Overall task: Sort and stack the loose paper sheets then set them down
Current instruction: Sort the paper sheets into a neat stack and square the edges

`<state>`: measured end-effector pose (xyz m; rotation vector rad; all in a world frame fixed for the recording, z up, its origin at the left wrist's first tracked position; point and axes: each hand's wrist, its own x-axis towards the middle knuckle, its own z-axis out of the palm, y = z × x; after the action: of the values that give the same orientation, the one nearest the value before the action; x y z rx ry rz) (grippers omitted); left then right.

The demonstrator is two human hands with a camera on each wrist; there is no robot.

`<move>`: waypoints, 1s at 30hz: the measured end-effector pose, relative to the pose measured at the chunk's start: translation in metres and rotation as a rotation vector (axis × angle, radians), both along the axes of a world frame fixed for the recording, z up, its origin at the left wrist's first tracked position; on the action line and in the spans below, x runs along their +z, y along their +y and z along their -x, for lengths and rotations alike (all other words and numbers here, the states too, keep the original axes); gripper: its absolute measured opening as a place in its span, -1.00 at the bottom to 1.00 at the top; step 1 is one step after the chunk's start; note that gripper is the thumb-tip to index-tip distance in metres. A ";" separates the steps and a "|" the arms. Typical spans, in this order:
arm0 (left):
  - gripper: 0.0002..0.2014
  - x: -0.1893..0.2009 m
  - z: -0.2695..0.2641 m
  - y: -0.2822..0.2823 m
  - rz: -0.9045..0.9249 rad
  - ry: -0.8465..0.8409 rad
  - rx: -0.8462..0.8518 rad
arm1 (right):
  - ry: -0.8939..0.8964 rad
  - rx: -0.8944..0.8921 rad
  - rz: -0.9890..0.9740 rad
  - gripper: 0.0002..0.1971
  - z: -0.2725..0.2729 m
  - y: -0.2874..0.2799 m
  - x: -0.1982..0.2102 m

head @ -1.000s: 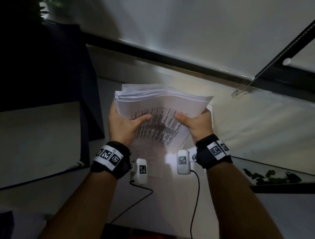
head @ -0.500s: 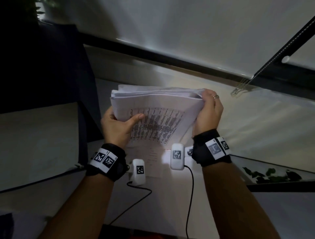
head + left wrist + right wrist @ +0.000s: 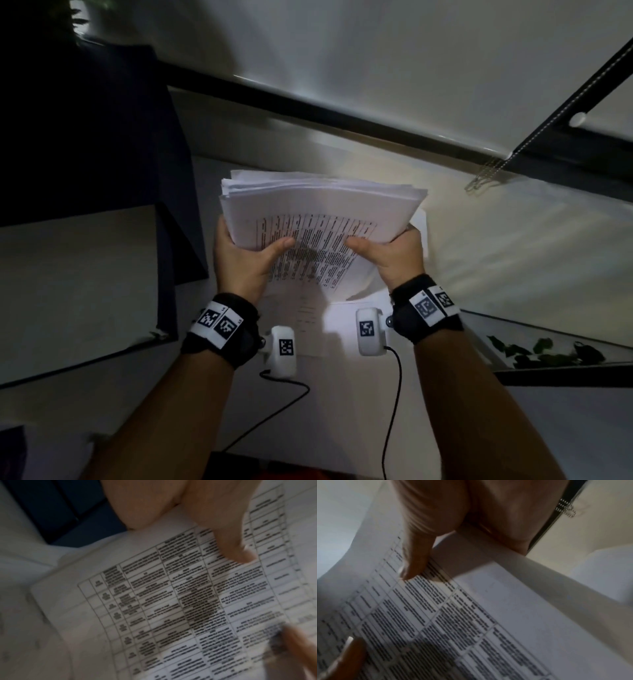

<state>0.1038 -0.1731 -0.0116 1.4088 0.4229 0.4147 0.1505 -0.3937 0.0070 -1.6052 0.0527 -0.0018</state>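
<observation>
A thick stack of white paper sheets is held upright above the white table, its top sheet printed with a table of text. My left hand grips the stack's left side, thumb pressed on the printed face. My right hand grips the right side the same way, thumb on the front, fingers hidden behind. The sheets' upper edges are uneven. One more printed sheet lies flat on the table under the stack.
A dark blue box or folder stands at the left, with a white board in front of it. A window blind with a bead chain runs along the back. Green leaves lie at the right edge.
Half a second ago my right hand was up at the stack's top right corner; it has dropped back to grip the lower right side, thumb on the front. The left hand stayed put.
</observation>
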 end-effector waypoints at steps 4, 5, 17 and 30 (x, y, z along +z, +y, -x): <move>-0.34 -0.011 0.007 0.003 -0.090 0.061 -0.085 | 0.041 -0.035 0.008 -0.50 0.007 0.003 -0.019; -0.37 -0.014 0.009 0.004 -0.101 0.076 -0.117 | 0.059 -0.012 0.034 -0.51 0.010 0.005 -0.025; -0.72 -0.015 0.023 -0.014 -0.325 0.172 -0.152 | 0.138 -0.119 0.076 -0.67 0.014 0.006 -0.042; -0.77 0.090 0.054 0.014 -1.066 0.081 0.229 | 0.700 -0.164 0.899 0.18 0.004 -0.017 -0.124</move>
<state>0.0496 -0.1591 0.0786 2.4232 0.4468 0.8411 0.1470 -0.4111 -0.1172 -2.4180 0.8226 0.4677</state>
